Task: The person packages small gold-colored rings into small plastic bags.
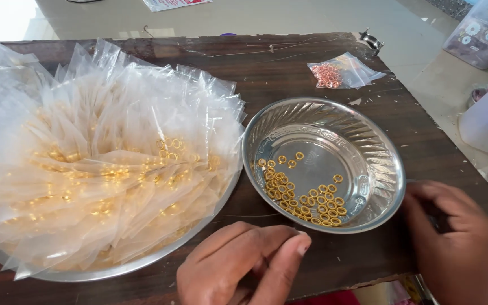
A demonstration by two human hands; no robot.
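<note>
Left of the steel bowl (368, 141), the big tray (142, 262) carries heaped clear packets. Your left hand (244, 265), just below the bowl, is loosely curled, thumb out; whether it holds anything I cannot tell. The gold rings (306, 195) lie in the bowl's near side. Your right hand (458, 237) touches the rim, fingers bent, seemingly empty: steady the bowl, pinch rings singly.

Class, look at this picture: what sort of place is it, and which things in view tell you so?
Probably a home workspace for hand-packing small jewellery parts. A steel bowl holds loose gold rings, a big tray is heaped with clear packets of them, and the low wooden table sits over a tiled floor.
</note>
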